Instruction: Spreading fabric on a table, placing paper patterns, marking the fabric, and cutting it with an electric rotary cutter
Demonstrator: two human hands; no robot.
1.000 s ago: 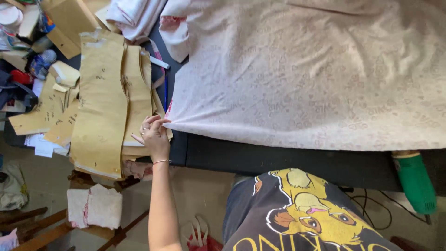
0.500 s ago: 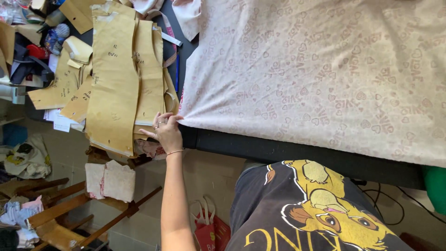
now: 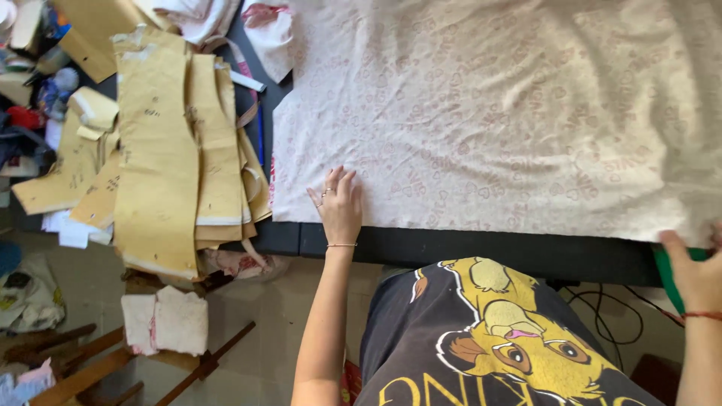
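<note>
A large pale pink printed fabric [image 3: 489,113] lies spread over a black table [image 3: 466,252]. My left hand [image 3: 338,207] rests flat on the fabric near its front left corner, fingers apart, with rings and a thin bracelet. My right hand [image 3: 696,274] is at the frame's right edge, by the fabric's front edge and over a green object [image 3: 665,271]. Its fingers are partly cut off, so its grip is unclear.
Several tan paper pattern pieces [image 3: 162,165] are stacked on the table's left end and hang over its edge. Clutter fills the far left corner. On the floor are folded white cloth [image 3: 165,319], wooden sticks [image 3: 83,372] and black cables [image 3: 602,316].
My left hand let go of the fabric's corner, moved right and now lies flat on the cloth. My right hand has come into view at the right edge.
</note>
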